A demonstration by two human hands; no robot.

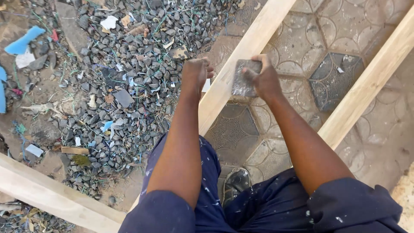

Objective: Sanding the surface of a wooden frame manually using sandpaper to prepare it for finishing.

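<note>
A long pale wooden plank runs diagonally from the top centre down toward me. My right hand grips a grey sheet of sandpaper and presses it against the plank's right side. Just left of the plank, my left hand is closed in a loose fist, touching or nearly touching its edge; I see nothing in it. Both forearms reach forward from dark blue, paint-flecked sleeves.
A second plank lies diagonally at right, a third across the lower left. Patterned paving tiles lie under the planks. A heap of dark gravel with litter and wire spreads at left. A dark shoe shows below.
</note>
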